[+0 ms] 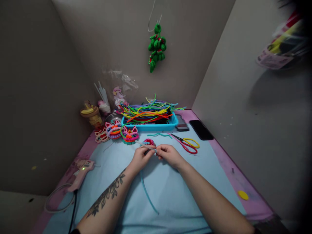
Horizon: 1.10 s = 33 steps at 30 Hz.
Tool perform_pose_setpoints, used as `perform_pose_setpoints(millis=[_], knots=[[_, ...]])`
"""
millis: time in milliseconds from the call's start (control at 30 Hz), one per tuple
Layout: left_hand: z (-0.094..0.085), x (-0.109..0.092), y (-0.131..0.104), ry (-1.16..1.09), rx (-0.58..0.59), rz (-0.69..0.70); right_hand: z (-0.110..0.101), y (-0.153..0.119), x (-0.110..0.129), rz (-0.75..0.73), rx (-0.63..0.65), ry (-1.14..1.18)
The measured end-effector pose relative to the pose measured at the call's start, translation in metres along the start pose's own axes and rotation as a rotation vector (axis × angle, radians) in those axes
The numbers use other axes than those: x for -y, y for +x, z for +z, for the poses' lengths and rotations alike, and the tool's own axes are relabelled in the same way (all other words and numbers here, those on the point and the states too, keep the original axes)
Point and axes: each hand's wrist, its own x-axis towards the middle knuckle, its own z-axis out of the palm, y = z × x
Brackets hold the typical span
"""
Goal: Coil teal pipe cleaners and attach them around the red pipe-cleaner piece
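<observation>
Both hands meet over the middle of the blue cloth. My left hand is closed on a thin whitish stick, which points up and left from the fingers. My right hand pinches at the stick's right end, where a bit of light blue shows; fingers hide most of it. A teal pipe cleaner hangs in a curve below my left hand; its upper end is hidden. Just behind the fingers lies a coiled pink and red piece, partly covered. A wavy teal pipe cleaner lies farther back.
Scissors with red and yellow handles lie right of the hands, near a black phone. A blue tray holds many pipe cleaners. Several fuzzy animal-faced pieces stand left. A corded glue gun rests at the left edge.
</observation>
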Motion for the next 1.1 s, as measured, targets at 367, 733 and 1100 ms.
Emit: perform_pose_setpoints(millis=[367,733,1100], knots=[[0.004,0.003,-0.002,-0.035,0.03,-0.126,0.004,0.001,0.002,-0.06,-0.164,-0.068],[0.006,0.001,-0.003,-0.137,0.052,-0.242,0.007,0.003,-0.005,-0.147,-0.284,-0.227],[0.009,-0.001,-0.003,-0.181,0.089,-0.245,0.008,0.004,-0.01,-0.292,-0.369,-0.514]])
